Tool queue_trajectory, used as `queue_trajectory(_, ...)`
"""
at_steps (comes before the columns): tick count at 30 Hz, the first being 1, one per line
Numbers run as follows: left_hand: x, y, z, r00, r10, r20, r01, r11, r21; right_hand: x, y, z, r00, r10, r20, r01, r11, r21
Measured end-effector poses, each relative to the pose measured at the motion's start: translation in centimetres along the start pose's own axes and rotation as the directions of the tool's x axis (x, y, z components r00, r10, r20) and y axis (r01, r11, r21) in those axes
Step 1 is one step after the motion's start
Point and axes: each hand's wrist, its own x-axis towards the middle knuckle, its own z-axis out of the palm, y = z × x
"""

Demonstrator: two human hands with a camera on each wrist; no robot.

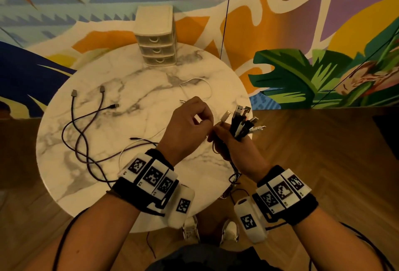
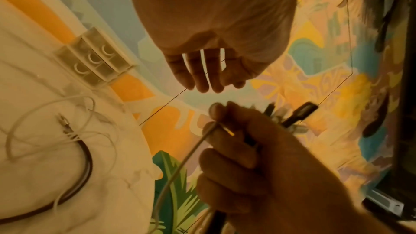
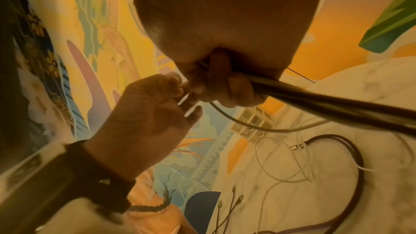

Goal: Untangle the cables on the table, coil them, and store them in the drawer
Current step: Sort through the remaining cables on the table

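Note:
My right hand [image 1: 228, 141] grips a bundle of cable ends [image 1: 244, 119] upright over the right edge of the round marble table [image 1: 140, 89]; several plugs stick out above the fist. In the right wrist view the dark bundle [image 3: 326, 102] runs out of that fist [image 3: 213, 84]. My left hand [image 1: 205, 121] is curled beside it, its fingertips [image 3: 178, 86] against the right fingers, pinching a thin white cable [image 3: 183, 99]. Two purple cables [image 1: 86, 119] cross on the table's left. A white cable loop [image 1: 195, 82] lies behind my hands.
A small beige three-drawer unit [image 1: 157, 39], drawers closed, stands at the table's far edge against a painted wall. A black cable with a jack plug [image 1: 140, 140] lies near my left wrist. Cable ends hang off the near right rim [image 1: 233, 175]. Wooden floor surrounds the table.

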Motion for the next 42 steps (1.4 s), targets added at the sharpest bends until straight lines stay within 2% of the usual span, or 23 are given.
queue_trajectory(2,0.5,-0.5,0.2,0.998,-0.065,0.027,0.066,0.997,-0.036,0.0,0.2,0.2,0.999,0.004,0.053,-0.005,1.0,0.015)
queue_trajectory(4,0.8,-0.6,0.4,0.985,-0.115,0.13,0.128,0.987,-0.094,-0.1,0.4,0.2,0.997,0.017,0.076,-0.021,0.999,0.05)
queue_trajectory(7,0.8,-0.3,0.8,0.967,-0.111,0.23,0.127,0.991,-0.053,-0.1,0.4,0.1,0.997,0.059,0.054,-0.061,0.997,0.045)
queue_trajectory(9,0.9,-0.4,1.0,0.976,-0.096,0.196,0.095,0.995,0.012,-0.1,0.3,0.0,0.995,0.078,0.059,-0.081,0.995,0.057)
queue_trajectory(13,1.0,0.1,0.7,0.992,-0.042,0.117,0.037,0.998,0.04,0.0,0.0,0.0,0.998,0.036,0.058,-0.039,0.998,0.044)
queue_trajectory(18,0.7,2.0,0.9,0.999,0.008,0.054,-0.008,1.0,-0.009,0.3,0.0,-0.3,0.996,-0.066,0.056,0.074,0.986,-0.152)
queue_trajectory(22,0.4,3.1,2.0,0.998,0.051,0.031,-0.049,0.997,-0.056,0.6,0.7,-0.3,0.991,-0.133,-0.007,0.125,0.947,-0.296)
queue_trajectory(26,0.1,2.3,2.1,0.997,0.071,-0.003,-0.071,0.99,-0.121,0.2,0.9,-0.2,0.995,-0.087,0.046,0.092,0.986,-0.136)
queue_trajectory(29,0.2,0.0,1.5,0.999,0.003,-0.048,-0.013,0.975,-0.222,0.2,1.2,-0.5,0.994,-0.103,-0.046,0.094,0.98,-0.177)
queue_trajectory(30,0.0,-1.0,1.7,0.999,-0.049,0.006,0.05,0.972,-0.228,0.4,1.3,-0.7,0.985,-0.136,-0.107,0.112,0.972,-0.209)
queue_trajectory(31,-0.2,-2.1,1.9,0.987,-0.109,0.117,0.13,0.973,-0.193,0.4,1.3,-0.9,0.972,-0.178,-0.156,0.142,0.965,-0.22)
queue_trajectory(32,-0.6,-3.3,2.4,0.952,-0.167,0.258,0.203,0.972,-0.118,0.6,1.2,-1.1,0.959,-0.209,-0.191,0.166,0.962,-0.217)
queue_trajectory(33,-1.2,-4.4,3.0,0.896,-0.207,0.393,0.235,0.972,-0.025,0.6,1.0,-1.3,0.951,-0.219,-0.216,0.177,0.964,-0.198)
queue_trajectory(34,-1.9,-5.5,3.7,0.842,-0.203,0.5,0.204,0.977,0.053,0.8,0.8,-1.5,0.946,-0.226,-0.233,0.187,0.966,-0.179)
queue_trajectory(35,-2.5,-6.6,4.5,0.808,-0.164,0.566,0.13,0.986,0.099,1.0,0.7,-1.7,0.943,-0.234,-0.238,0.203,0.968,-0.149)
queue_trajectory(36,-3.1,-7.4,5.3,0.795,-0.127,0.594,0.056,0.989,0.136,1.0,0.6,-1.9,0.945,-0.235,-0.227,0.217,0.971,-0.101)
queue_trajectory(37,-3.7,-8.0,6.1,0.811,-0.118,0.574,0.013,0.983,0.184,1.1,0.6,-2.1,0.954,-0.216,-0.209,0.214,0.976,-0.03)
queue_trajectory(38,-4.0,-8.4,6.7,0.856,-0.148,0.495,0.024,0.969,0.248,1.0,0.5,-2.1,0.966,-0.18,-0.184,0.193,0.98,0.053)
queue_trajectory(40,-3.8,-8.4,6.8,0.957,-0.159,0.242,0.077,0.946,0.315,0.9,0.4,-2.2,0.974,-0.132,-0.185,0.155,0.981,0.116)
queue_trajectory(41,-3.5,-8.0,6.6,0.984,-0.093,0.153,0.045,0.955,0.293,0.7,0.4,-2.3,0.971,-0.115,-0.211,0.142,0.983,0.115)
queue_trajectory(42,-2.8,-7.5,6.3,0.991,-0.015,0.129,-0.017,0.969,0.247,0.8,0.3,-2.2,0.967,-0.115,-0.226,0.146,0.982,0.123)
